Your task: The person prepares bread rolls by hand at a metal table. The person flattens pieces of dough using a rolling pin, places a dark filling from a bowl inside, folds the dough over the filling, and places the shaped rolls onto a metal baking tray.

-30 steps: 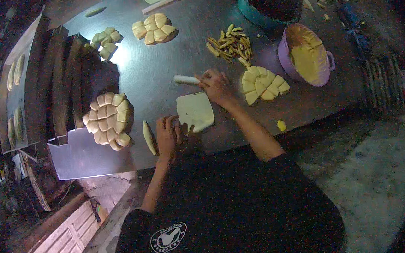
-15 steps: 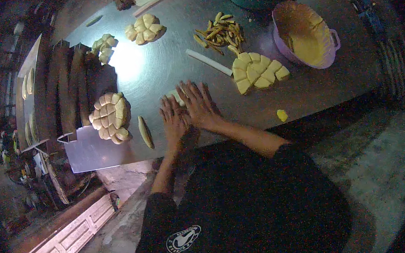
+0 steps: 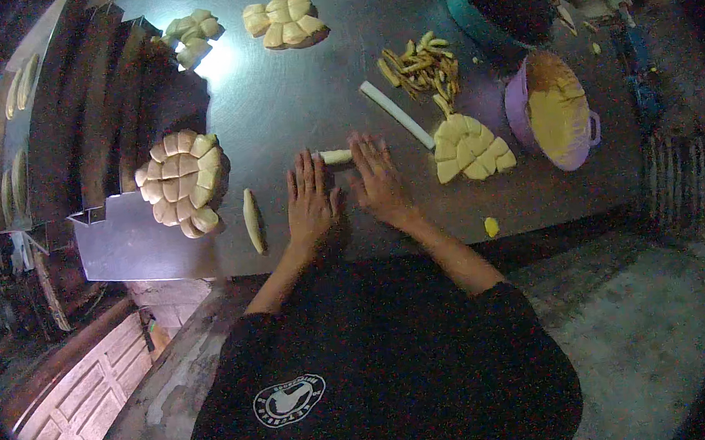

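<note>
Flat on the metal table, my left hand rests its outstretched fingers at the left end of a short pale dough roll. My right hand lies palm down with fingers spread at the roll's right end. Only the roll's middle shows between them; the fingers hide its ends. To the left of my left hand sits a finished-looking long dough roll. Beyond it is a cluster of cut dough pieces. On the other side, another cut dough slab lies beside a white rod.
Brownish-yellow finger-shaped strips are piled beyond the rod. A purple basin with yellow residue and a teal basin stand at the right. More cut dough lies farther back. Dark trays are at the left, and a yellow scrap near the front edge.
My hands were close together over the dough; now they have moved apart toward its ends, exposing its middle as a narrow roll. The whole view has shifted and turned slightly.
</note>
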`<state>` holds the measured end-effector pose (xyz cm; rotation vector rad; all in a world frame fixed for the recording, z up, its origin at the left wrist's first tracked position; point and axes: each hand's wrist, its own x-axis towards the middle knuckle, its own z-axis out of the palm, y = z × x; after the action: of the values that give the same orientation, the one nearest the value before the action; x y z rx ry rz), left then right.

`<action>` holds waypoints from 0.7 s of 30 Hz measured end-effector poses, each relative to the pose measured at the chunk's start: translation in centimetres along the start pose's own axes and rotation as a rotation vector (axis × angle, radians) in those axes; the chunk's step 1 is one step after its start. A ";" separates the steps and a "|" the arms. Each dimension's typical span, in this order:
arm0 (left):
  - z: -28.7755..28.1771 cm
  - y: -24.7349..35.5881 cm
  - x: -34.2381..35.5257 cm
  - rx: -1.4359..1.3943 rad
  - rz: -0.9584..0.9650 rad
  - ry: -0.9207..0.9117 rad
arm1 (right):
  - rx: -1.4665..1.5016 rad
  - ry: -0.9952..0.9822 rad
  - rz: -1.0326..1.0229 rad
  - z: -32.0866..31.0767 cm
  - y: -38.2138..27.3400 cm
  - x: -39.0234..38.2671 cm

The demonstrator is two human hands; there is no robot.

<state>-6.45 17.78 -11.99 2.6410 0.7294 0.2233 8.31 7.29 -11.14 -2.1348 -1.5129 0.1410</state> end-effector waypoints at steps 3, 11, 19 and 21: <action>-0.4 -2.0 3.3 -0.133 -0.037 0.119 | -0.036 -0.004 -0.027 0.4 1.5 2.9; -0.3 -4.3 5.7 -0.230 -0.004 0.140 | 0.391 -0.711 0.193 -3.2 3.8 10.8; -8.9 -5.1 -5.1 -0.748 -0.567 0.440 | 0.762 -1.246 -0.027 1.4 -7.6 18.0; -9.1 -5.4 -7.2 -0.572 -0.725 0.521 | 0.711 -1.201 -0.394 4.7 -10.6 18.9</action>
<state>-17.34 21.21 -6.25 1.6532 1.4682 0.7790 4.53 28.61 -6.40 -1.0806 -1.9632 1.7397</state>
